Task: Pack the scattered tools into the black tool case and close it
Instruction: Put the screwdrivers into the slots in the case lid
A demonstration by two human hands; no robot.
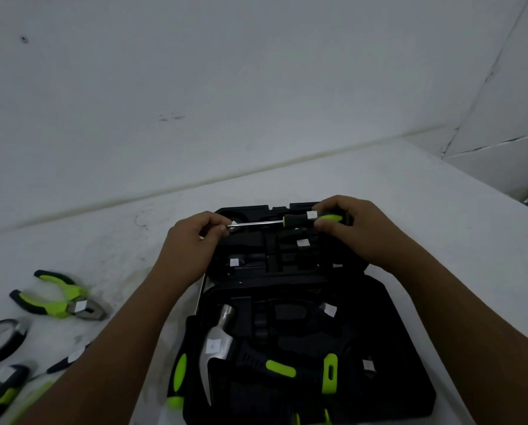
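Observation:
The black tool case (394,348) lies open on the white table, its lid half away from me. Over the far edge of the lid I hold a green-and-black screwdriver (296,219) level. My right hand (357,231) grips its handle. My left hand (195,243) pinches the tip of its metal shaft. A claw hammer (222,342) with a black-and-green handle lies in the near half of the case. White labels mark several slots. Left of the case lie green pliers (60,297), a roll of black tape (2,338), a small dark screwdriver (66,361) and more green-handled tools (2,388).
The table's far edge meets a white wall (256,87). The table's right edge (486,185) runs close to the case, with a drop beyond it. Bare tabletop (118,240) lies between the case and the loose tools on the left.

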